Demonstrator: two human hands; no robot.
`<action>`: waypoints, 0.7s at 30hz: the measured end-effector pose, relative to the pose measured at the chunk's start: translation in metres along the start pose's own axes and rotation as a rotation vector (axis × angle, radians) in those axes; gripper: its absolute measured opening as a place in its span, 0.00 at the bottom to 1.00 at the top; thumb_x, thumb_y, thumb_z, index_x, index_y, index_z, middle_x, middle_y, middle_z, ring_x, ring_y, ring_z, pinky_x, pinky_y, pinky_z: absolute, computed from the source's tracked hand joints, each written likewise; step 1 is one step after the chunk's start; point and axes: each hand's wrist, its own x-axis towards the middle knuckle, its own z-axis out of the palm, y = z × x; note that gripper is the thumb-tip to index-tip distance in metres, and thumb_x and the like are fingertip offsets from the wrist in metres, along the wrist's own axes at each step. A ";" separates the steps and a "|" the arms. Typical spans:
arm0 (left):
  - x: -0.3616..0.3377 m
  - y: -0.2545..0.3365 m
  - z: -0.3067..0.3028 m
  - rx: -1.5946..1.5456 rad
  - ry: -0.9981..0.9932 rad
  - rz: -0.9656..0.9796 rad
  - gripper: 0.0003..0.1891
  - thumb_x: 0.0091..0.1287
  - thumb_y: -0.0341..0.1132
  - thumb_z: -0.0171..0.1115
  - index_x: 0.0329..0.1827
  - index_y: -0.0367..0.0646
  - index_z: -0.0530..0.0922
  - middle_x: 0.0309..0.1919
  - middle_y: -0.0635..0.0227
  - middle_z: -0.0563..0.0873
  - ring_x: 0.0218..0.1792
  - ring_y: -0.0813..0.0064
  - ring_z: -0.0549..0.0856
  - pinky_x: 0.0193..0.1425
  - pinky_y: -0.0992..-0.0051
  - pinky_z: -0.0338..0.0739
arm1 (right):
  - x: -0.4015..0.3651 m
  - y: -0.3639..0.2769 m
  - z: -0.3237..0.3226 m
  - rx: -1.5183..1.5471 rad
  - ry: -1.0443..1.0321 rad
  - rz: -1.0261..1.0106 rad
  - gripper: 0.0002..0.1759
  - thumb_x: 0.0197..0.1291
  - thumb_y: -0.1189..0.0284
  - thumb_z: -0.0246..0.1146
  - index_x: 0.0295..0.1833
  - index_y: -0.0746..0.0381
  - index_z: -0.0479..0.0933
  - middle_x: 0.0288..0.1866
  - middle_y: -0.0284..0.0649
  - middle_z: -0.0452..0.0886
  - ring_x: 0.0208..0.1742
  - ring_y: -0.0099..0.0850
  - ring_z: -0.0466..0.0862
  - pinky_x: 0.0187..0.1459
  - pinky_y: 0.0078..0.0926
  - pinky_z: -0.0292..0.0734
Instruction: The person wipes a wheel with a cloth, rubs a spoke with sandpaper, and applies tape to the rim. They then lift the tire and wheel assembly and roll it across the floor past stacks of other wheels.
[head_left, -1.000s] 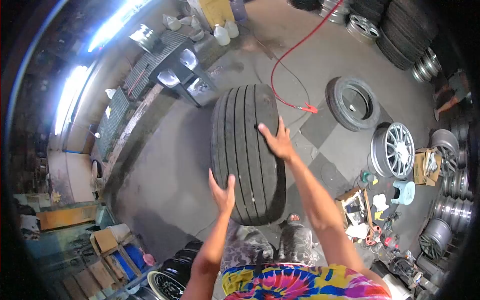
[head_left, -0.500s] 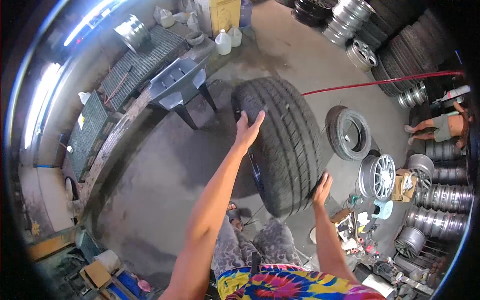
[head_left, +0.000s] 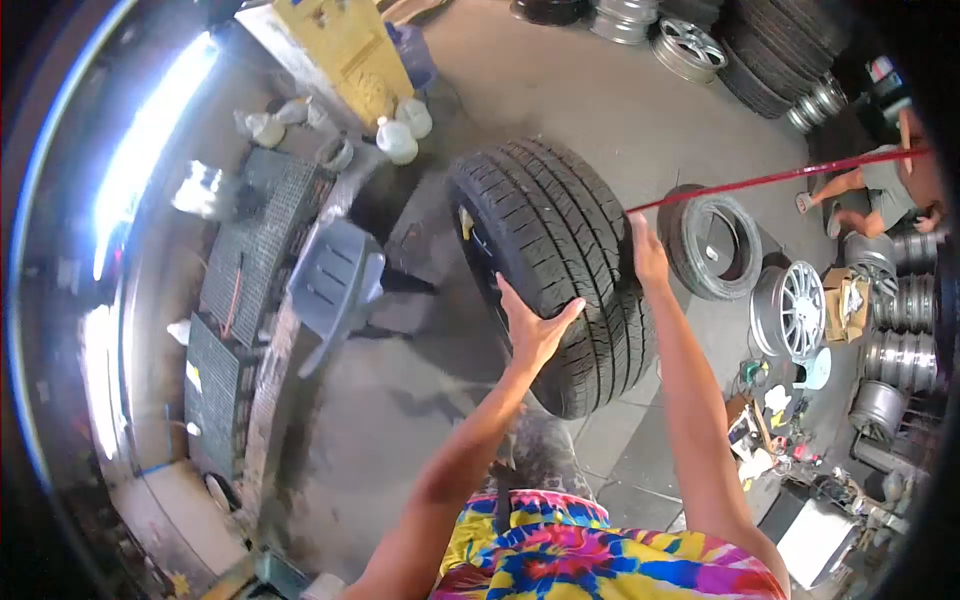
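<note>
A large black tire (head_left: pixel 570 250) with a wheel inside it stands tilted in front of my body, its tread facing me. My left hand (head_left: pixel 535 320) grips its near left edge, thumb across the tread and fingers at the sidewall. At the tire's right side, my right hand (head_left: pixel 648 245) presses on the tread with its fingers stretched out. A red hose (head_left: pixel 780 175) runs from behind the tire to the right.
A gray plastic chair (head_left: pixel 335 275) stands at the left by a grated bench (head_left: pixel 255 230). On the right lie another tire (head_left: pixel 685 245), a silver rim (head_left: pixel 800 310) and a cardboard box (head_left: pixel 845 305). A person (head_left: pixel 885 185) sits at the far right near stacked rims.
The tire has turned, showing its tread more squarely. My right hand has moved up along its right side, and my left hand now sits lower on it. The view has shifted.
</note>
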 end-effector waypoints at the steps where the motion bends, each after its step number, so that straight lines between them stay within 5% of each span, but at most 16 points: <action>1: 0.014 0.003 -0.006 0.013 -0.009 0.000 0.82 0.50 0.59 0.90 0.87 0.25 0.32 0.84 0.31 0.54 0.84 0.42 0.61 0.87 0.56 0.60 | -0.008 0.013 -0.013 0.149 -0.017 -0.001 0.54 0.75 0.26 0.41 0.81 0.62 0.72 0.77 0.61 0.77 0.81 0.55 0.72 0.80 0.49 0.65; 4: 0.076 0.017 -0.019 0.061 -0.012 -0.021 0.82 0.51 0.62 0.88 0.87 0.25 0.32 0.81 0.28 0.58 0.81 0.37 0.64 0.84 0.52 0.63 | -0.019 0.118 -0.014 0.369 -0.130 0.046 0.47 0.81 0.34 0.44 0.83 0.64 0.70 0.75 0.56 0.81 0.78 0.44 0.77 0.80 0.41 0.65; 5: 0.098 0.023 -0.020 0.069 -0.042 -0.037 0.83 0.51 0.63 0.87 0.87 0.24 0.31 0.81 0.28 0.57 0.81 0.37 0.63 0.85 0.52 0.63 | -0.028 0.192 0.027 0.144 -0.011 -0.262 0.48 0.83 0.34 0.40 0.80 0.66 0.74 0.74 0.54 0.82 0.76 0.41 0.79 0.78 0.38 0.68; 6: 0.120 0.027 -0.019 0.074 -0.076 -0.055 0.83 0.50 0.65 0.87 0.86 0.23 0.31 0.82 0.28 0.57 0.82 0.37 0.62 0.85 0.52 0.62 | -0.052 0.126 0.022 0.584 0.031 0.132 0.51 0.84 0.36 0.34 0.89 0.72 0.49 0.93 0.53 0.51 0.93 0.41 0.50 0.89 0.35 0.42; 7: 0.140 0.030 -0.018 0.077 -0.108 -0.081 0.84 0.50 0.66 0.87 0.86 0.22 0.31 0.82 0.27 0.56 0.83 0.37 0.61 0.85 0.52 0.62 | -0.049 0.097 0.016 0.578 0.038 0.141 0.51 0.84 0.36 0.34 0.89 0.72 0.49 0.93 0.53 0.51 0.93 0.41 0.50 0.89 0.35 0.42; 9: 0.166 0.045 -0.018 0.141 -0.154 -0.105 0.86 0.48 0.69 0.86 0.85 0.20 0.31 0.82 0.26 0.56 0.83 0.36 0.61 0.85 0.52 0.62 | -0.053 0.068 0.010 0.323 0.018 0.156 0.54 0.80 0.30 0.36 0.81 0.69 0.71 0.71 0.59 0.83 0.76 0.43 0.80 0.75 0.39 0.69; 10: 0.192 0.063 -0.013 0.141 -0.221 -0.181 0.86 0.47 0.70 0.86 0.86 0.21 0.31 0.81 0.25 0.56 0.82 0.36 0.62 0.85 0.52 0.64 | -0.038 0.059 0.009 0.252 -0.031 0.450 0.53 0.80 0.30 0.39 0.78 0.72 0.72 0.68 0.60 0.84 0.73 0.44 0.81 0.74 0.39 0.69; 13: 0.278 0.075 0.015 0.155 -0.308 -0.193 0.89 0.44 0.74 0.85 0.86 0.23 0.30 0.80 0.21 0.56 0.80 0.36 0.67 0.82 0.54 0.70 | -0.022 0.048 0.046 0.264 0.377 0.125 0.50 0.81 0.32 0.43 0.70 0.72 0.79 0.61 0.54 0.87 0.65 0.42 0.83 0.68 0.37 0.72; 15: 0.316 0.105 0.022 0.165 -0.456 -0.240 0.87 0.45 0.74 0.85 0.87 0.25 0.33 0.82 0.25 0.56 0.81 0.35 0.66 0.85 0.56 0.65 | -0.015 0.021 0.038 0.171 0.261 0.223 0.45 0.81 0.34 0.47 0.65 0.70 0.82 0.57 0.49 0.88 0.59 0.41 0.83 0.66 0.36 0.73; 16: 0.335 0.103 0.030 0.148 -0.454 -0.237 0.87 0.45 0.74 0.85 0.87 0.25 0.33 0.82 0.25 0.56 0.81 0.35 0.66 0.85 0.56 0.65 | -0.019 -0.017 0.046 0.229 0.420 0.164 0.45 0.80 0.34 0.48 0.64 0.69 0.83 0.57 0.49 0.88 0.58 0.43 0.82 0.65 0.37 0.73; 17: 0.355 0.088 0.043 0.044 -0.512 -0.130 0.85 0.47 0.74 0.84 0.88 0.25 0.36 0.83 0.28 0.57 0.82 0.36 0.65 0.86 0.56 0.63 | -0.019 -0.044 0.050 0.287 0.576 0.118 0.45 0.80 0.33 0.49 0.64 0.68 0.83 0.57 0.49 0.88 0.56 0.44 0.82 0.65 0.38 0.73; 21: 0.333 0.067 0.011 -0.114 -0.701 0.125 0.77 0.53 0.73 0.80 0.89 0.30 0.44 0.86 0.37 0.57 0.85 0.38 0.60 0.88 0.54 0.59 | 0.036 -0.078 0.040 0.246 0.610 0.326 0.55 0.70 0.24 0.52 0.66 0.70 0.83 0.59 0.58 0.87 0.60 0.54 0.83 0.67 0.44 0.73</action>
